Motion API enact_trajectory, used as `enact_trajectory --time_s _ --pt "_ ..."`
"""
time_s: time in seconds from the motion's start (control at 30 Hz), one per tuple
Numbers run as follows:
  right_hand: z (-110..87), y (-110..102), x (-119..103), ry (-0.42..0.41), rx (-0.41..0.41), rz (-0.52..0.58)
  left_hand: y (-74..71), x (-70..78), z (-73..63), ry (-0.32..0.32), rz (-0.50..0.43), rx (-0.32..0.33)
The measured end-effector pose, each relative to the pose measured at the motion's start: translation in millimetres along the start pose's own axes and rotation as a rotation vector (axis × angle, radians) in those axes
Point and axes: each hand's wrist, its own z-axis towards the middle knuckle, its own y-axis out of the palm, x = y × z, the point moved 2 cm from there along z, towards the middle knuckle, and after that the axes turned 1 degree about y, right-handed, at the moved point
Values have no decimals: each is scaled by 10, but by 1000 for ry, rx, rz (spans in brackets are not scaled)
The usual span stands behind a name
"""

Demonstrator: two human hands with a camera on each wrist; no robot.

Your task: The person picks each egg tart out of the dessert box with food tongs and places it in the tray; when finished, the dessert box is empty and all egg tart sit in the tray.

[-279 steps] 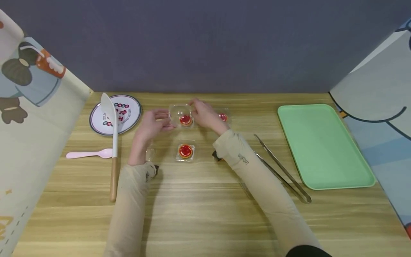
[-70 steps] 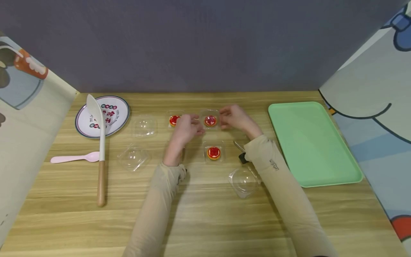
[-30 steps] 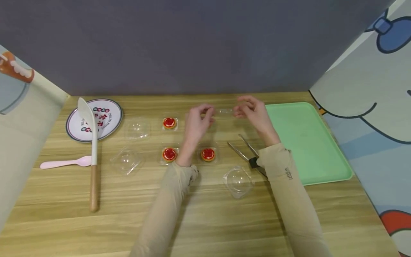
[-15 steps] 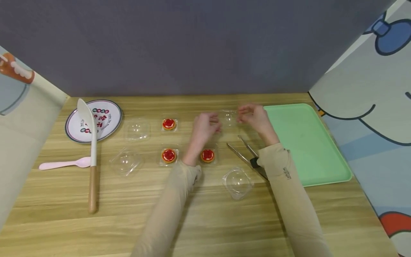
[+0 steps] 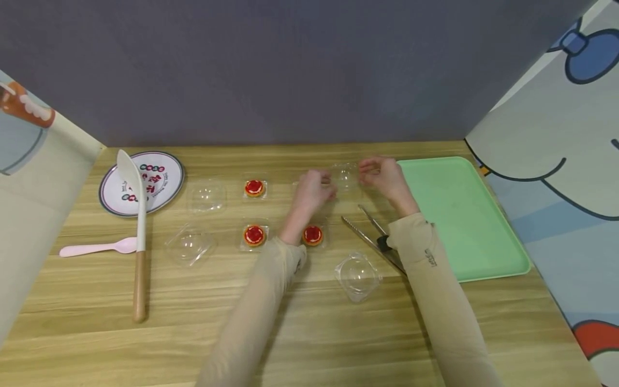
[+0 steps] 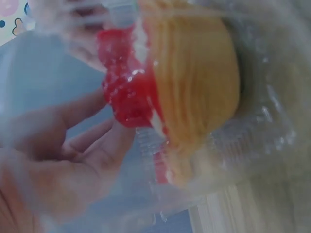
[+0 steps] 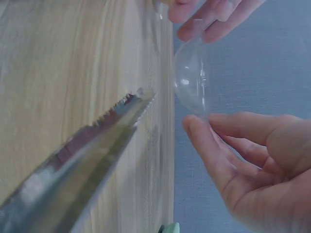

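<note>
Right wrist view: the right hand (image 7: 272,165) pinches one edge of a clear dome lid (image 7: 192,77) between thumb and fingertips. The left hand (image 5: 311,188) seems to pinch the opposite edge, so the lid spans the gap between the two hands. That grip looks like the first weak spot: the plastic appears thin and slick, and uneven pressure could buckle it or make it spring loose.

Just beside the left wrist, a red-topped tart (image 5: 312,235) sits on its clear base; a low sweep of the left sleeve (image 5: 263,290) could drag the base or smear the topping. What lies directly under the left hand is mostly hidden, so a dropped lid might hit something there.

Tongs (image 7: 97,165) lie near the right hand, toothed tips pointing toward the lid, with the right sleeve (image 5: 425,263) over their rear part. A snagged cuff could swing them into the loose lid (image 5: 358,277) nearby.

Farther left, two further tarts (image 5: 254,235) and two spare lids (image 5: 190,244) rest on the worktop (image 5: 309,344); being almost invisible against the wood, those lids could be knocked or crushed unnoticed. The white spatula (image 5: 141,215), laid across the plate (image 5: 113,194), might tip if bumped.
</note>
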Motion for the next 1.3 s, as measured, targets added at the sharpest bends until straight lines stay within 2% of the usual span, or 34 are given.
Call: enact_trajectory --time_s 0.13,0.23,0.33,0.7,0.8,0.9,1.0,1.07,1.17,1.3 --pt "14 10 7 6 -25 -2 18 6 11 18 68 -52" --pt "25 19 14 21 -56 43 38 16 13 19 74 -99" --pt "35 25 21 27 -79 73 47 28 7 3 62 -121" --pt "-5 25 10 -32 -86 -30 42 52 -53 -45 29 -114" --pt "-43 -32 -9 -36 -73 -98 1 77 -78 -13 41 -89" --pt "-82 -87 -41 -38 -40 -171 -90 81 -127 53 42 -49" --pt "-147 -154 -112 -63 -9 -217 -227 59 -210 120 -22 -6" --pt "-228 -201 -163 -85 -5 -235 -325 25 -290 143 -83 19" --pt "-416 -270 -194 -103 -27 -255 -431 -74 -441 119 -262 41" --pt "-733 -334 -89 -133 -65 -274 -477 -217 -661 78 -463 55"
